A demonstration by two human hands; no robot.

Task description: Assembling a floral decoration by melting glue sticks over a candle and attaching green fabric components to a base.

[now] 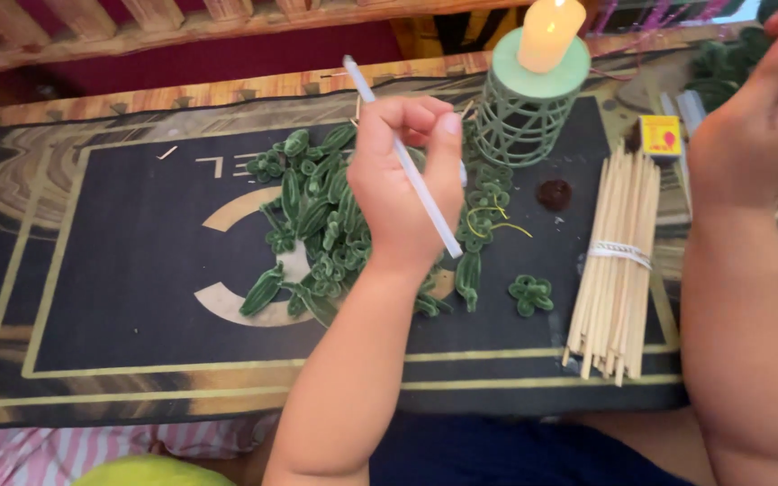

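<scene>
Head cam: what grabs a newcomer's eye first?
Dead centre, the left hand grips a thin white stick above a heap of green leaf-shaped pieces on the black mat. Behind it, a lit candle stands on a pale green lattice holder. At right lies a tied bundle of wooden sticks, with the right hand raised at the frame's edge.
</scene>
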